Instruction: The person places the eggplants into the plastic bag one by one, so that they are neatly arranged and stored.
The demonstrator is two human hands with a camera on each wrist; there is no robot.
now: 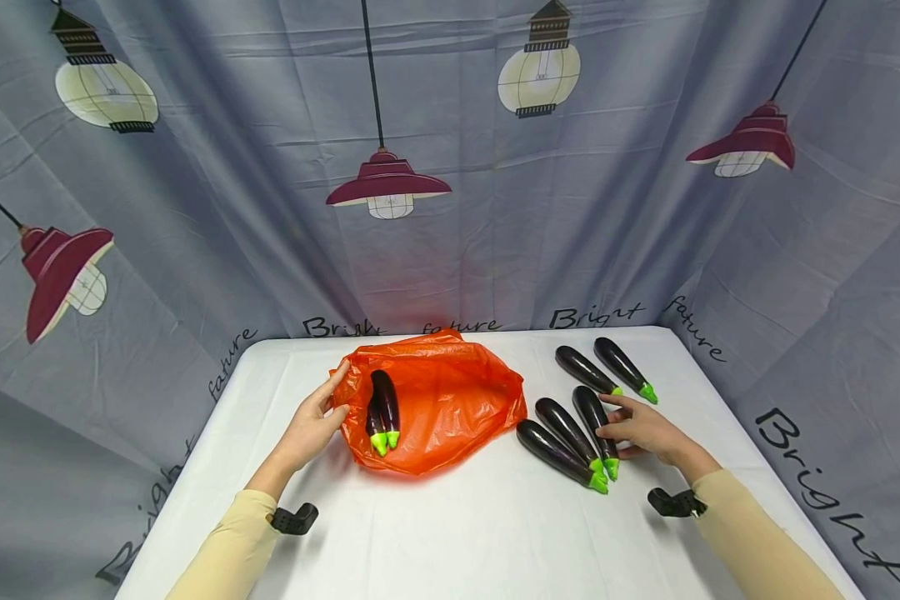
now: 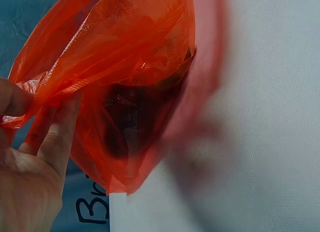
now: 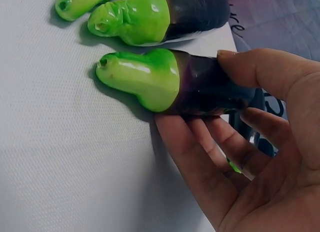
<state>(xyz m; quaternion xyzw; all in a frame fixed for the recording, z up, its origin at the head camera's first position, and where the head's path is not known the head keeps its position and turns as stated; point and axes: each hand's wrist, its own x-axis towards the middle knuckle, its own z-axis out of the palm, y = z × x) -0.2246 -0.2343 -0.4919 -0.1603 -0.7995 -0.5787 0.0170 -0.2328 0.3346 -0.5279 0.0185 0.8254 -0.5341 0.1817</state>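
Note:
My left hand (image 1: 317,423) pinches the rim of an orange plastic bag (image 1: 450,417) between thumb and fingers. In the left wrist view the bag's film (image 2: 140,36) drapes over my fingertips. Two dark purple eggplants (image 1: 385,404) with green stems lie side by side at the bag's left part. My right hand (image 1: 641,429) grips another eggplant (image 1: 591,412), thumb on one side and fingers on the other. Its green stem end (image 3: 145,79) points away from my palm in the right wrist view. Close on its left lie two more eggplants (image 1: 551,450).
Behind my right hand, two further eggplants (image 1: 622,362) lie toward the back right of the white table (image 1: 450,542). A grey curtain (image 1: 450,267) printed with lamps hangs beyond the table's back edge. Each wrist wears a black camera (image 1: 296,521).

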